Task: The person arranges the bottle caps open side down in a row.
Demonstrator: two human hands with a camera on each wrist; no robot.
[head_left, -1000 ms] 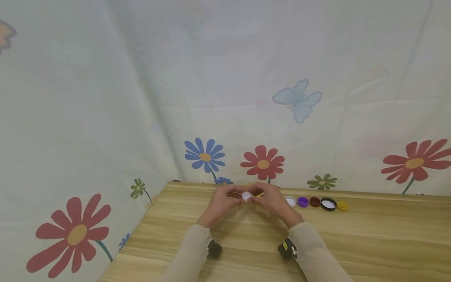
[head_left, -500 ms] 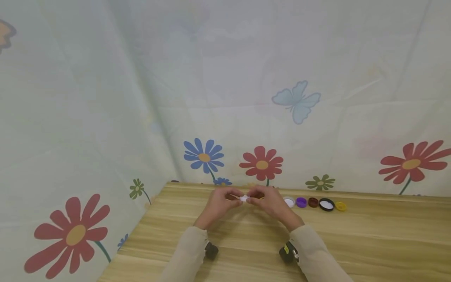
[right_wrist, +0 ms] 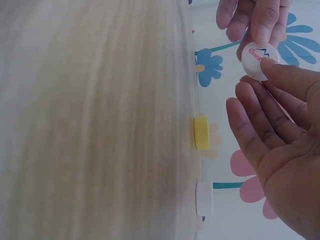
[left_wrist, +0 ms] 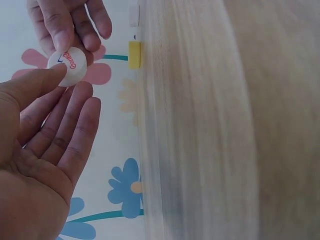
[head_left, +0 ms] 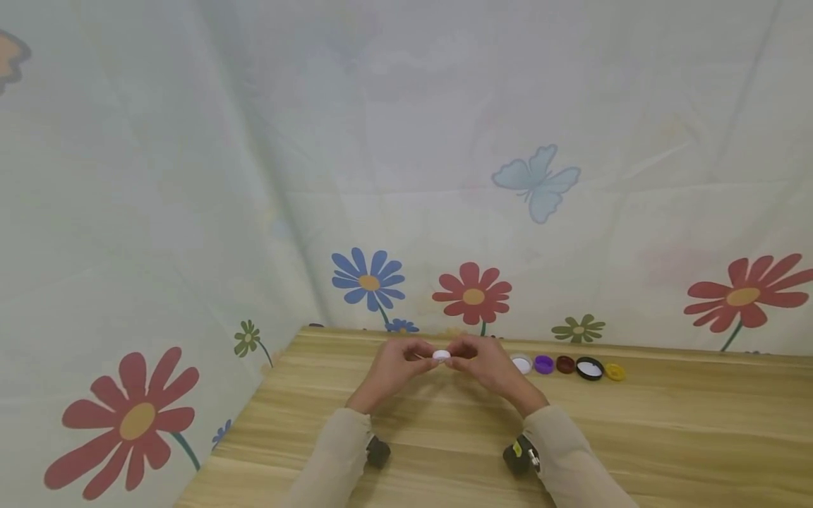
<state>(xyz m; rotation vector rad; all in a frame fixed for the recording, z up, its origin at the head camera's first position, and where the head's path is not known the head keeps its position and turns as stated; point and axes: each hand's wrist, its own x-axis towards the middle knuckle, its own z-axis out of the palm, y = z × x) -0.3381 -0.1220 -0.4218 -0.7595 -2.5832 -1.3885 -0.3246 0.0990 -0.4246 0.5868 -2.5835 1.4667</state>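
A small round white bottle cap is held above the wooden table, between both hands in the head view. My left hand pinches it from the left, thumb and fingertips at its edge. From the right, my right hand pinches the opposite edge. Red lettering and a blue mark show on the cap's flat face in the left wrist view, partly covered by a thumb. In the right wrist view the same printed face is visible, and the other fingers of my right hand extend loosely below.
Along the table's back edge, right of my hands, lie a white cap, a purple cap, a dark red cap, a black-rimmed lid and a yellow cap. Another yellow cap stands near the hands. A flowered curtain hangs behind.
The white cap has been turned between the fingertips: its round face pointed at the head camera before, and now its side shows. Both hands stay almost in place.
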